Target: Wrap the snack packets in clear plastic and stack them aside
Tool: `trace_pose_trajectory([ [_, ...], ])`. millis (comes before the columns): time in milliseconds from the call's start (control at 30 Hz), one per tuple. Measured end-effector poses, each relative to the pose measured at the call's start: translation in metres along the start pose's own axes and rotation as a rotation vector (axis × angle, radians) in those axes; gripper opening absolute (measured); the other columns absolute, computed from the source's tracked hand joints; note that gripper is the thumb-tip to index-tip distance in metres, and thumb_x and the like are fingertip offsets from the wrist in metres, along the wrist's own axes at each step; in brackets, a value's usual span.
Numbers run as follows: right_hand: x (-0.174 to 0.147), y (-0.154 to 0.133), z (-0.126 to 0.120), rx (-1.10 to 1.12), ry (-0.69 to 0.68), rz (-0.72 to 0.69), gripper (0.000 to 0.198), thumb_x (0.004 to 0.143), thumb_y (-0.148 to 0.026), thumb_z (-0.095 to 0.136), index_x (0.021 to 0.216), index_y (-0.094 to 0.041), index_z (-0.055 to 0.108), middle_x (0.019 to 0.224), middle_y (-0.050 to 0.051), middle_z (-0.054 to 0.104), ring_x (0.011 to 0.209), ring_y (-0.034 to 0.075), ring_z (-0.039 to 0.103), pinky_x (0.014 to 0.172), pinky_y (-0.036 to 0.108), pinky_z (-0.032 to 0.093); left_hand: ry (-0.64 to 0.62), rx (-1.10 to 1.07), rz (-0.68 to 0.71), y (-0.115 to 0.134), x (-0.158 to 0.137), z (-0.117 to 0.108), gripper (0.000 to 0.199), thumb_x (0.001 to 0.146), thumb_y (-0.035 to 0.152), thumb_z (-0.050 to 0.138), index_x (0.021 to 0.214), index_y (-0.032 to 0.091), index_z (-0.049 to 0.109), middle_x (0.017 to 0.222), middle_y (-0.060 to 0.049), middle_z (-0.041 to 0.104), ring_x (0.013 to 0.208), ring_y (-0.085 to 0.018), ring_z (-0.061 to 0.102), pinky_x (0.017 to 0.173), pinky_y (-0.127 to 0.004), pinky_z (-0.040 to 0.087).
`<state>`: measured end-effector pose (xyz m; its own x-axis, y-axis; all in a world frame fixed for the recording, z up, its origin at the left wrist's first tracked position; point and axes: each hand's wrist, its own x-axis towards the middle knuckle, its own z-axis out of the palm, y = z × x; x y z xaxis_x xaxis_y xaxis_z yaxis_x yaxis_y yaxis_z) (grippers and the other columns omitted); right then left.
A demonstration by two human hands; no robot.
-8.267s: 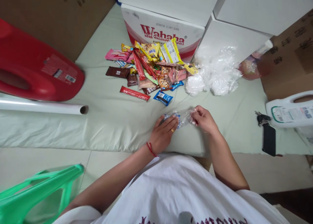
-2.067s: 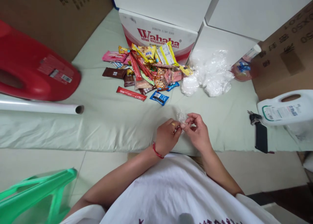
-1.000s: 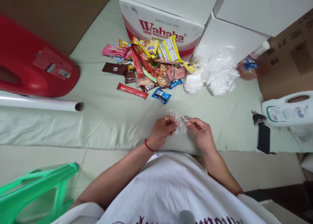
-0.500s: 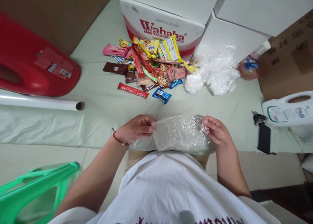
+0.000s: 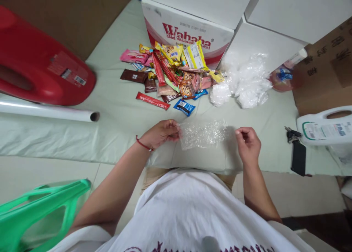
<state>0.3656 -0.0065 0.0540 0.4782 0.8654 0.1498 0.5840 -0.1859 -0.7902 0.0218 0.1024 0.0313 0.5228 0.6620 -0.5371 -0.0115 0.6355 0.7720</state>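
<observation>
I have the white shirt nearest me, with a green plastic stool off to the left below the table edge. Just past the shirt, my left hand has the left edge of a clear bag in a firm pinch between thumb and fingers. The bag spreads out to the right of that hand, above the pale green cloth; I can't tell whether its underside touches. It looks thin and crinkled, full of bright glints, and the cloth shows through it. My right hand sits just beyond the bag's right end, apart from it, thumb closed against curled fingers, and I see nothing in them.

Far to the right lie keys beside a dark flat case, near a white jug. A white tube lies at the left, a red jug behind it.

Past the bag, a blue packet and a red stick packet lie between it and the snack pile. Crumpled clear plastic sits right of the pile, and the Wahaha box blocks the way behind.
</observation>
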Motion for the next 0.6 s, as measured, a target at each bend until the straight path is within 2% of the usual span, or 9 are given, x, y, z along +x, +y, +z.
trace_pose_trajectory([
  [67,-0.018,-0.013,0.006,-0.045,-0.08,-0.314,0.02,0.096,-0.043,0.069,0.102,-0.023,0.071,0.102,0.007,0.07,0.093,0.022,0.064,0.083,0.039,0.053,-0.005,-0.005,-0.009,-0.001,0.004,0.002,0.058,0.059,0.054,0.098,0.082,0.018,0.059,0.083,-0.004,0.075,0.076,-0.016,0.07,0.068,-0.027,0.057],
  [133,-0.036,-0.022,0.017,-0.127,-0.27,-0.618,0.025,0.096,-0.039,0.073,0.117,-0.025,0.07,0.117,0.011,0.07,0.11,0.027,0.064,0.096,0.046,0.053,-0.003,-0.013,-0.016,-0.003,0.007,0.002,0.058,0.06,0.053,0.098,0.082,0.018,0.058,0.081,-0.004,0.075,0.072,-0.016,0.07,0.067,-0.026,0.057],
  [167,-0.042,-0.025,0.024,-0.183,-0.349,-0.725,0.031,0.096,-0.036,0.074,0.124,-0.026,0.069,0.125,0.012,0.069,0.117,0.029,0.062,0.101,0.048,0.051,0.001,-0.018,-0.021,-0.004,0.009,0.002,0.057,0.061,0.052,0.098,0.083,0.018,0.058,0.08,-0.004,0.075,0.07,-0.015,0.07,0.065,-0.026,0.057],
  [233,-0.05,-0.025,0.04,-0.267,-0.402,-0.828,0.032,0.099,-0.027,0.069,0.131,-0.024,0.067,0.131,0.013,0.068,0.121,0.03,0.06,0.103,0.049,0.05,0.008,-0.028,-0.032,-0.004,0.01,0.001,0.054,0.064,0.049,0.097,0.084,0.017,0.058,0.08,-0.003,0.074,0.066,-0.014,0.07,0.062,-0.025,0.057],
  [333,-0.05,-0.021,0.057,-0.233,-0.334,-0.827,0.018,0.101,-0.017,0.063,0.116,-0.021,0.071,0.11,0.011,0.073,0.105,0.026,0.062,0.093,0.043,0.052,0.028,-0.07,-0.026,-0.003,0.009,0.0,0.052,0.066,0.046,0.097,0.085,0.017,0.059,0.082,-0.003,0.074,0.063,-0.014,0.07,0.057,-0.024,0.056],
  [433,-0.046,-0.026,0.061,-0.118,-0.323,-0.727,0.01,0.103,-0.018,0.061,0.103,-0.021,0.07,0.086,0.005,0.071,0.083,0.02,0.061,0.078,0.034,0.052,0.081,-0.169,0.027,-0.004,0.004,0.002,0.056,0.067,0.055,0.095,0.089,0.018,0.06,0.091,-0.004,0.075,0.069,-0.015,0.072,0.056,-0.024,0.056],
  [600,-0.049,-0.05,0.059,-0.042,-0.308,-0.486,0.012,0.103,-0.022,0.058,0.095,-0.022,0.067,0.083,0.001,0.07,0.069,0.014,0.062,0.064,0.026,0.047,0.145,-0.304,0.137,-0.018,-0.016,0.02,0.076,0.064,0.073,0.089,0.113,0.02,0.064,0.112,-0.009,0.075,0.095,-0.022,0.073,0.07,-0.031,0.062],
])
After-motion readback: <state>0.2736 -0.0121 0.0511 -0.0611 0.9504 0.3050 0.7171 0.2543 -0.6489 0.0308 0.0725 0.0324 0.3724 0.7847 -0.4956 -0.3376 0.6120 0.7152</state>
